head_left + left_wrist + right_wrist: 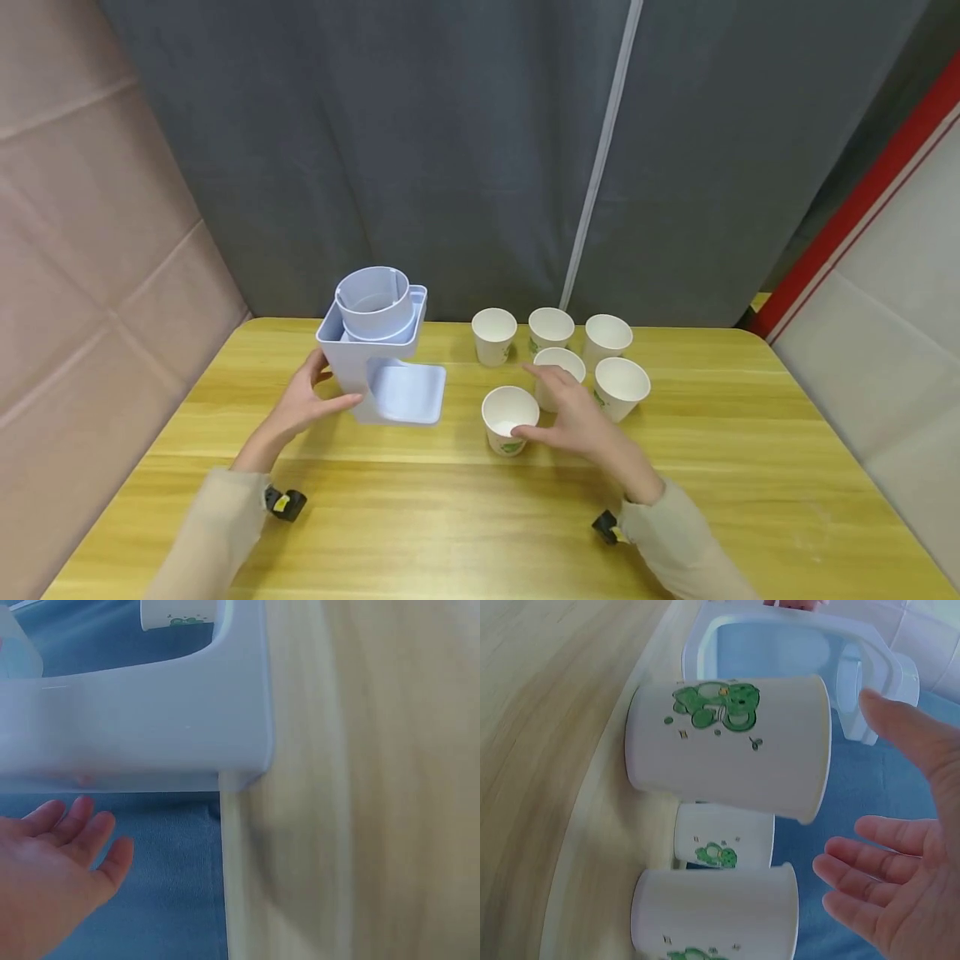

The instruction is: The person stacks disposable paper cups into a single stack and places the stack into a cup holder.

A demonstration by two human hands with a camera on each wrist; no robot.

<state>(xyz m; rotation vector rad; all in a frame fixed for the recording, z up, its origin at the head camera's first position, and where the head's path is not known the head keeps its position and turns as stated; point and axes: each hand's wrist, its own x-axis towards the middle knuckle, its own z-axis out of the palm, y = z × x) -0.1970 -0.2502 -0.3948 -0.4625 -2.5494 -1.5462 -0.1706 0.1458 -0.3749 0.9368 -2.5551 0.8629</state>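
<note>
A pale blue plastic dispenser (352, 367) with a round tube on top and a flat tray at its side stands at the left of the table. My left hand (303, 404) is beside it, thumb and fingers spread around its left side; in the left wrist view a small gap shows between fingertips and wall. My right hand (573, 417) hovers over white paper cups, holding nothing, with its thumb near the rim of the front paper cup (501, 433). That cup stands upright; a green bear print (720, 705) shows on its side in the right wrist view.
Several more white paper cups, among them a back-left cup (492, 343) and a right-hand cup (621, 392), stand upright close together behind and beside the right hand. A grey curtain (450, 167) hangs at the far edge of the wooden table (420, 533). Pale panels flank both sides.
</note>
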